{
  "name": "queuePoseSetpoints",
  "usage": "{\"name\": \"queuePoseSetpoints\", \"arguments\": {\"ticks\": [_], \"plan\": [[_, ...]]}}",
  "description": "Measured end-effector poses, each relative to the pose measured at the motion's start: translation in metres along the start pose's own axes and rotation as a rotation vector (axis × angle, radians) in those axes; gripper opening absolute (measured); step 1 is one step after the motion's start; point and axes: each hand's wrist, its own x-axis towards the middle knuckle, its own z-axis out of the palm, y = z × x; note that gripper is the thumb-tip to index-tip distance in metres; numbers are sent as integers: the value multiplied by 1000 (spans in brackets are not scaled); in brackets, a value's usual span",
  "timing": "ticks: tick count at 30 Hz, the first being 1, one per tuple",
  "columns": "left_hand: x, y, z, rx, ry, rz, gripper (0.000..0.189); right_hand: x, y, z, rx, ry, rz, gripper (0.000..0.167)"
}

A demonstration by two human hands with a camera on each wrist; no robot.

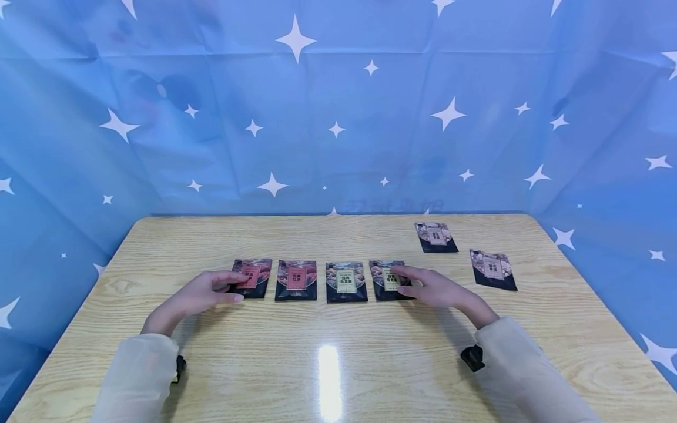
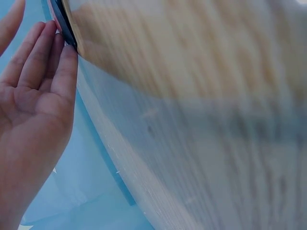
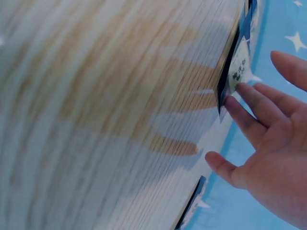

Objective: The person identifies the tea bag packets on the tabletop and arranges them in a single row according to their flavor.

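Several flat tea sachets lie in a row across the table. My left hand touches the leftmost one, a dark sachet with a red label, its fingertips at the left side. Beside it lies a second red-label sachet, then a green-label sachet. At the row's right end, the fingers of my right hand rest on another green-label sachet. In the left wrist view the fingers reach the edge of a dark sachet. Extended fingers meet the pale-label sachet in the right wrist view.
Two sachets with pale pink labels lie apart at the right: one near the back edge, one farther right, tilted. The wooden table reflects a bright light strip. Behind it hangs a blue star-patterned cloth.
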Motion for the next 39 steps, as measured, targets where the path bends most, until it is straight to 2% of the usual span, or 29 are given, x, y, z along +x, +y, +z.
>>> {"name": "queuePoseSetpoints", "arguments": {"ticks": [14,20,24,39], "plan": [[0,1,0,13,2,-22,62,-3,0,-4,-24,56,-13,50],[0,2,0,15,3,-21,62,-8,6,-10,-23,78,12,50],[-1,3,0,15,2,-26,61,-14,13,-15,-33,101,-5,51],[-1,3,1,-1,-1,-29,61,-27,35,-41,-2,182,76,51]]}}
